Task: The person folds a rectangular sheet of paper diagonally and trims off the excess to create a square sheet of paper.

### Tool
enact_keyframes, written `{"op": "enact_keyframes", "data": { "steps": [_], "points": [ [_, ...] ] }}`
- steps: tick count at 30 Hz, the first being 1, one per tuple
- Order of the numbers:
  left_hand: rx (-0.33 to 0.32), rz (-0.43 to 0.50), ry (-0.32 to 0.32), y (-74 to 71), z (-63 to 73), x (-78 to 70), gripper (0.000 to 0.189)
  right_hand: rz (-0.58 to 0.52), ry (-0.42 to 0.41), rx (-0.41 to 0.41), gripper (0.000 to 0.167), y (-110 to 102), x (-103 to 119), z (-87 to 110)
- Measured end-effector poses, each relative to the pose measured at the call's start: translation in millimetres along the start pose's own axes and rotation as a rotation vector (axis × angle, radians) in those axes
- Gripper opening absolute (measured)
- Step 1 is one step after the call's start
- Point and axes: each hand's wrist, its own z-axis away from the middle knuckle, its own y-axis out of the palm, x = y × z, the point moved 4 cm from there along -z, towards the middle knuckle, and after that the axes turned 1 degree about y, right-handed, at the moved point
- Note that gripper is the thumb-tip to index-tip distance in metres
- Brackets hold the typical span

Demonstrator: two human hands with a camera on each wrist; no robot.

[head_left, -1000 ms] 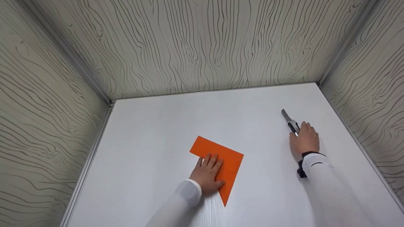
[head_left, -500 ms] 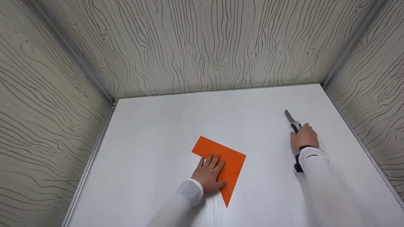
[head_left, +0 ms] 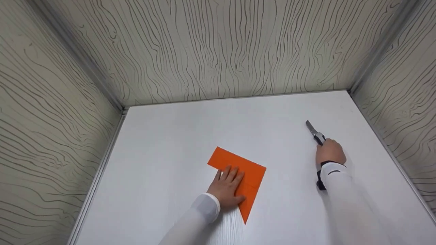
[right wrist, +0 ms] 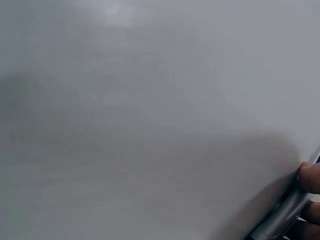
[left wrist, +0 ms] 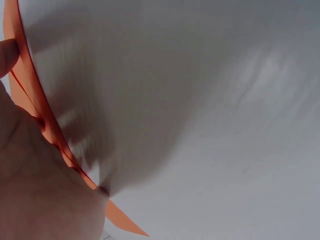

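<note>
My left hand (head_left: 225, 190) lies with fingers spread on a folded sheet of orange paper (head_left: 250, 172) in the middle of the white table. In the left wrist view the edge of the orange paper (left wrist: 36, 87) runs along under the thumb and fingers. Over on the right, my right hand (head_left: 330, 152) grips a utility knife (head_left: 319, 137), its fingers curled round the handle. The grey blade (head_left: 310, 127) points away from me and to the left. Part of the silver handle (right wrist: 282, 217) shows beneath the fingers in the right wrist view; the rest is hidden.
The white tabletop (head_left: 163, 143) is enclosed by panels with a wood-grain pattern (head_left: 211, 51) at the back and both sides. Grey metal rails (head_left: 98, 180) run along its edges.
My right hand has closed its fingers round the utility knife's handle and shifted slightly. The left hand stays on the orange paper.
</note>
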Motion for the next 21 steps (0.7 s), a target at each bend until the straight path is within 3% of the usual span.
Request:
{"op": "enact_keyframes", "data": {
  "steps": [9, 21],
  "points": [
    [0.001, -0.017, -0.002, 0.4, -0.7, 0.7, 0.082, -0.035, -0.094, -0.069, 0.036, -6.9, 16.8, 7.7],
    [0.002, -0.004, -0.001, 3.0, -0.1, 0.8, 0.082, -0.081, -0.352, -0.154, 0.049, -23.3, 76.0, 35.0]
  ]
}}
